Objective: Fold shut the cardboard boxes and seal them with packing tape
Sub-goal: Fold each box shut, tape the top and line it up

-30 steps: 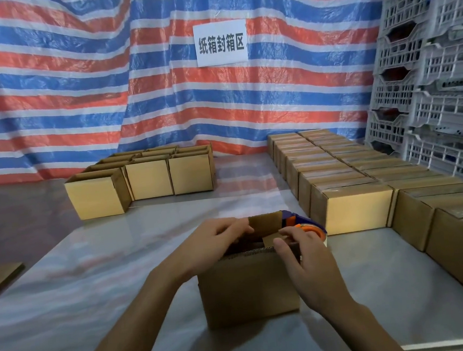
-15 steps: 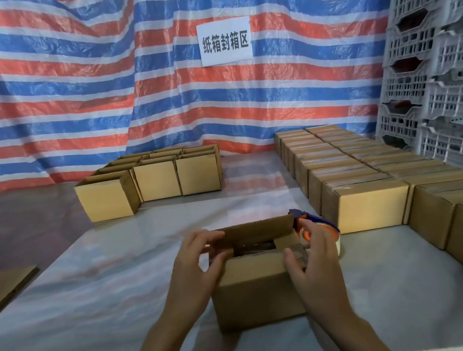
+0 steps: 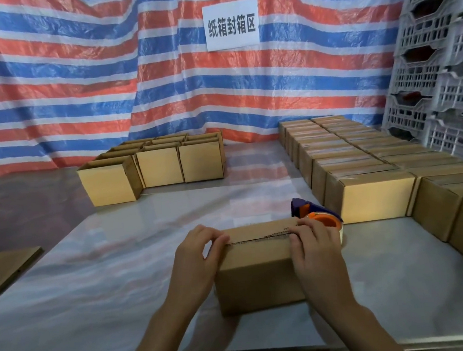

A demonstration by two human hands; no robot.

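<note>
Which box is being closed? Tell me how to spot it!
Find the shiny table, near its front edge. The box stands alone there, held by the left hand and right hand; other boxes sit in rows farther back.

Backdrop tarp [image 3: 76, 77] is all red, blue and white stripes, with a white sign [image 3: 231, 24] in black characters. The front box [image 3: 258, 273] is plain tan-brown, and so are the other boxes [image 3: 375, 199]. Tape dispenser [image 3: 316, 218] is dark purple with an orange core. Crates [image 3: 439, 73] are pale grey lattice, and the tabletop [image 3: 121, 269] is a glossy whitish-grey.
</note>
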